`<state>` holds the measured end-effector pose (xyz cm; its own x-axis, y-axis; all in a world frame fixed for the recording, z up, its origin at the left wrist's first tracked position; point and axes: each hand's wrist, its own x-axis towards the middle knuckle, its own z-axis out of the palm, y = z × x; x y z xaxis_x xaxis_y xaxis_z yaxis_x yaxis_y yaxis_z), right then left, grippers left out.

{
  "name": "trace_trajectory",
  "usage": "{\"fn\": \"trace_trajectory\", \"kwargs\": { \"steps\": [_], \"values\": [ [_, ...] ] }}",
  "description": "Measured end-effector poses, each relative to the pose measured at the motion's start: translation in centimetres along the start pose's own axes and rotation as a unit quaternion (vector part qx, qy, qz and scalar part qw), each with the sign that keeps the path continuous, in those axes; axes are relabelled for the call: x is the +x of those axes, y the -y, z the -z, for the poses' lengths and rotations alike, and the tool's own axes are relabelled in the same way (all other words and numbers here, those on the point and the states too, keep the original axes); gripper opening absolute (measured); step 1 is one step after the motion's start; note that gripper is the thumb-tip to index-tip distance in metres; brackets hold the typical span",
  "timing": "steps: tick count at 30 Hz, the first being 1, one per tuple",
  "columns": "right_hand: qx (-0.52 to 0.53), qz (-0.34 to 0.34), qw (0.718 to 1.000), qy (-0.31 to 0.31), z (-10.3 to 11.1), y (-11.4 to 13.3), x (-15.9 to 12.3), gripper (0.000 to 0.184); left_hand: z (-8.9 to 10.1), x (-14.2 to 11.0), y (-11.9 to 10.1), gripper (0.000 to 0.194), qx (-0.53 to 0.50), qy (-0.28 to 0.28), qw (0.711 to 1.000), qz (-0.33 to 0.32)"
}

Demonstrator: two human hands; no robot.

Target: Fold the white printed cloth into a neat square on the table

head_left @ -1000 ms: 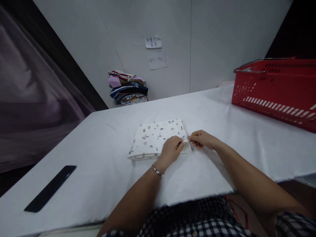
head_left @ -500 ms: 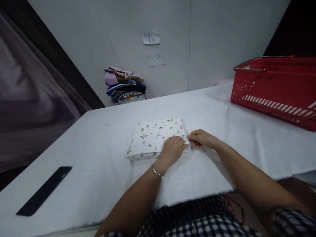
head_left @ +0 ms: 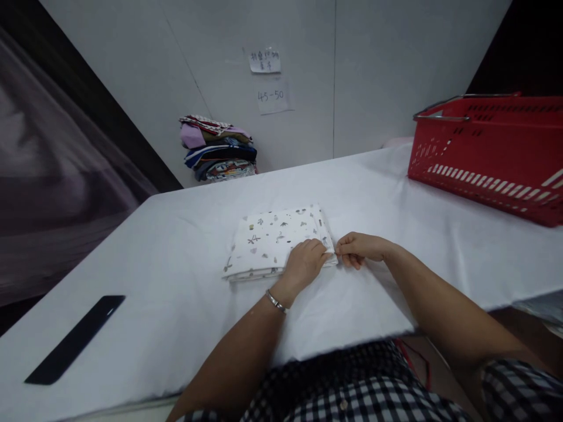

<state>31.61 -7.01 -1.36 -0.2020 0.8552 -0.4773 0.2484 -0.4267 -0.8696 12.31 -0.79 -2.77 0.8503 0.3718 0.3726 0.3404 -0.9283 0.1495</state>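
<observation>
A white folded cloth [head_left: 268, 240] with small printed motifs lies flat on the white-covered table, layered into a rectangle. My left hand [head_left: 307, 261], a silver bracelet on its wrist, rests on the cloth's near right part with its fingers laid over the top. At the right edge, my right hand [head_left: 357, 248] pinches the near right corner of the cloth between thumb and forefinger.
A red basket [head_left: 488, 158] with a metal handle stands at the right. A stack of folded fabrics [head_left: 220, 149] sits beyond the far edge, below paper notes [head_left: 270, 82] on the wall. A dark flat strip [head_left: 77, 340] lies on the table's left [head_left: 149, 328].
The view has shifted slightly. My right hand has moved a little lower along the cloth's right edge, still pinching. My left hand stays on the cloth.
</observation>
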Motion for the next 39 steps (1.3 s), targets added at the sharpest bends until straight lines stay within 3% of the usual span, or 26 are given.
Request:
{"fn": "trace_trajectory", "kwargs": {
  "steps": [5, 10, 16, 28, 39],
  "values": [
    [0.005, 0.019, 1.000, -0.013, -0.1, -0.2, 0.4, 0.017, 0.3, -0.2, -0.1, 0.021, -0.043, -0.002, 0.999, -0.005],
    [0.027, 0.052, 0.997, -0.043, -0.4, 0.1, 0.4, 0.015, 0.6, -0.4, -0.4, 0.033, -0.056, 0.000, 0.998, 0.013],
    [0.055, 0.070, 0.995, -0.046, -0.7, 0.1, 0.5, 0.016, 0.6, -0.4, -0.3, 0.020, -0.082, -0.016, 0.996, 0.029],
    [0.013, -0.005, 1.000, -0.006, -0.1, 0.2, 0.0, 0.025, 0.8, -0.4, -0.2, 0.014, -0.168, -0.037, 0.980, 0.101],
    [0.076, 0.027, 0.996, 0.028, -0.4, -0.7, 0.9, 0.024, 0.9, -0.5, -0.3, 0.013, -0.161, -0.042, 0.980, 0.107]
  ]
}}
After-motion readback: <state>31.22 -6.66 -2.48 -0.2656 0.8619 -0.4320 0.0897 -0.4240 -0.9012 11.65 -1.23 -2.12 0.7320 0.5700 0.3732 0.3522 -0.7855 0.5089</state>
